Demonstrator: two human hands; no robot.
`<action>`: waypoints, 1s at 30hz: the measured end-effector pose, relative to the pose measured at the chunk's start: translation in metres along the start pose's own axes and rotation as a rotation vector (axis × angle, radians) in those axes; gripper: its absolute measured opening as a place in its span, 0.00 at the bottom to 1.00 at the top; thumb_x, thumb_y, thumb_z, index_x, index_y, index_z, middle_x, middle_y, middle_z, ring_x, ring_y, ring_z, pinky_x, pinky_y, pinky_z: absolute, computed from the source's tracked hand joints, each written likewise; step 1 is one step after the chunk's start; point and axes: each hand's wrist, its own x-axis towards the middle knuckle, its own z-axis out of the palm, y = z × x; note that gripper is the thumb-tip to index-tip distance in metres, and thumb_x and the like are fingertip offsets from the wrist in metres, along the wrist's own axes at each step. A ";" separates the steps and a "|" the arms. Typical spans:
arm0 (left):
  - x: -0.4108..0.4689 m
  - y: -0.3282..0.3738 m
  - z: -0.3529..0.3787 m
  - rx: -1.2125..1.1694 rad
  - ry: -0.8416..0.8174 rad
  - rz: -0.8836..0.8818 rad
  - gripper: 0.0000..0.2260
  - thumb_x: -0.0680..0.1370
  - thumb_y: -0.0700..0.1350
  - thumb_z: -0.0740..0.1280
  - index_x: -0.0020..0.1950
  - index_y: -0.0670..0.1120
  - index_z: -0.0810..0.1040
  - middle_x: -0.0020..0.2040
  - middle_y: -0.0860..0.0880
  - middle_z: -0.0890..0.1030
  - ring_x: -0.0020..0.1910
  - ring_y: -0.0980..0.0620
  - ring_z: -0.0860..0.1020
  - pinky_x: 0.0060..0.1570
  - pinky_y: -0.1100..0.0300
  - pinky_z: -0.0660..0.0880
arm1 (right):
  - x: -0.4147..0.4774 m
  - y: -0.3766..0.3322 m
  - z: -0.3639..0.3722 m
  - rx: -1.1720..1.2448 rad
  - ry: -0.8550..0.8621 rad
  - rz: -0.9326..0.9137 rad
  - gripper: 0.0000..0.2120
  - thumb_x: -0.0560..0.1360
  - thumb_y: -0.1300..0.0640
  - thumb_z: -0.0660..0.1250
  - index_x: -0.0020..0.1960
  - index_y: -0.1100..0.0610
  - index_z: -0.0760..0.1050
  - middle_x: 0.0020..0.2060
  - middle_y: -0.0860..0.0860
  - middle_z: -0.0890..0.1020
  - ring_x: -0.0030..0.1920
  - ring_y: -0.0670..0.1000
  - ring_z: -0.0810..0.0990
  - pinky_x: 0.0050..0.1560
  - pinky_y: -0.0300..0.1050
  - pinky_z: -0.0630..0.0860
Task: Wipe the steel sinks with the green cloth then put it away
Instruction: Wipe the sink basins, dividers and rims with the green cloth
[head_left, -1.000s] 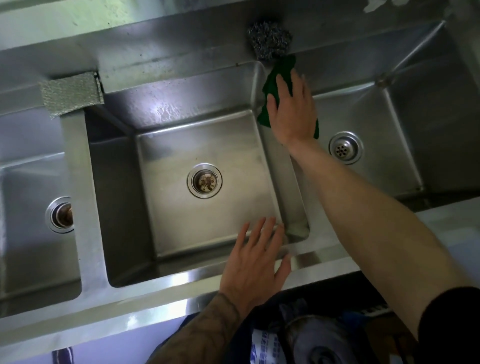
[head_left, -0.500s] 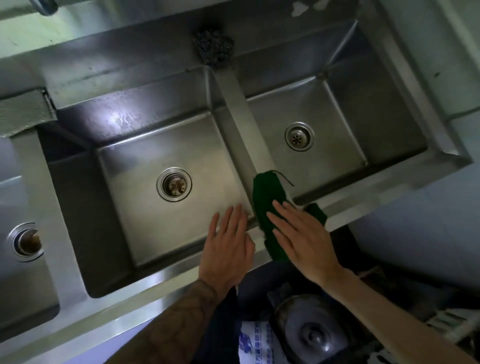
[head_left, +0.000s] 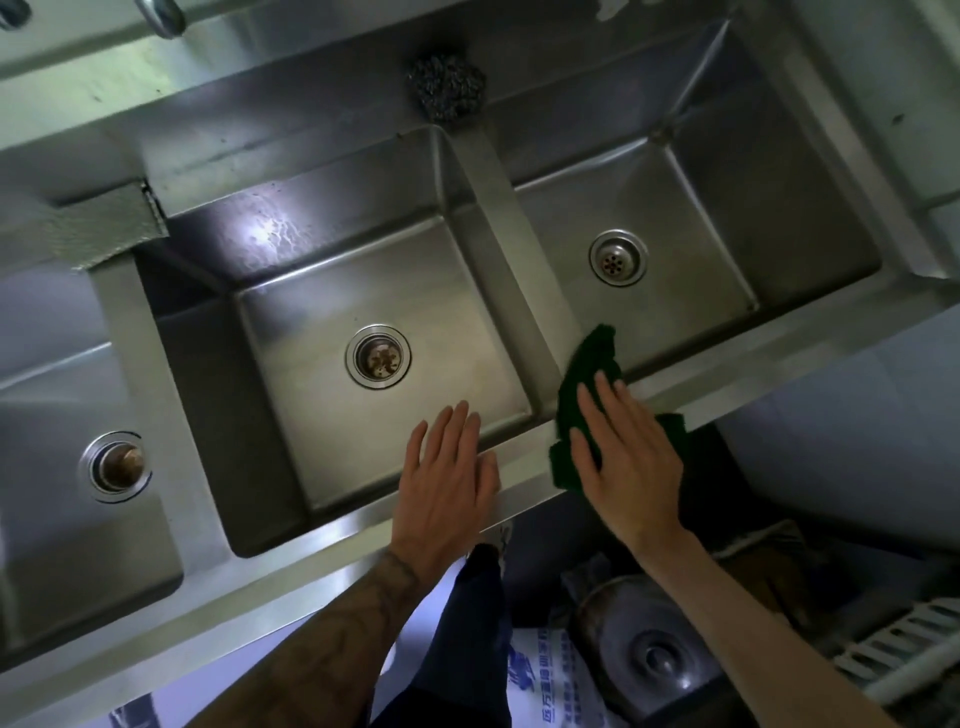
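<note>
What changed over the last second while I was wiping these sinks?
The right hand slid the green cloth along the divider between the middle and right sinks, from the far end by the steel scourer back to the front rim. It pressed the cloth flat throughout; nothing was picked up or let go. The left hand stayed flat on the rim, and the scourer stayed put.

Both palms down: left hand (head_left: 447, 470) flat, fingers straight and close together; right hand (head_left: 626, 462) flat too, fingers a little spread, forearms reaching forward.
</note>
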 end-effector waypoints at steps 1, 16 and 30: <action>-0.008 -0.012 -0.001 0.021 0.006 0.009 0.24 0.86 0.51 0.53 0.75 0.40 0.75 0.78 0.40 0.73 0.77 0.40 0.72 0.76 0.39 0.68 | -0.009 -0.020 0.004 0.022 -0.003 -0.016 0.21 0.85 0.49 0.64 0.75 0.55 0.75 0.74 0.55 0.75 0.75 0.56 0.73 0.74 0.54 0.72; -0.083 -0.119 -0.015 0.021 0.033 0.023 0.25 0.87 0.52 0.51 0.77 0.41 0.73 0.78 0.41 0.73 0.78 0.41 0.71 0.77 0.40 0.66 | -0.030 -0.125 0.027 -0.019 0.025 0.004 0.20 0.87 0.47 0.58 0.72 0.55 0.77 0.72 0.54 0.78 0.72 0.56 0.77 0.70 0.56 0.76; -0.083 -0.119 -0.011 -0.027 0.089 0.029 0.23 0.86 0.50 0.53 0.77 0.41 0.73 0.77 0.42 0.74 0.76 0.42 0.73 0.76 0.40 0.67 | -0.040 -0.141 0.036 -0.036 0.123 0.051 0.18 0.84 0.51 0.64 0.68 0.58 0.81 0.69 0.56 0.80 0.70 0.56 0.79 0.71 0.52 0.75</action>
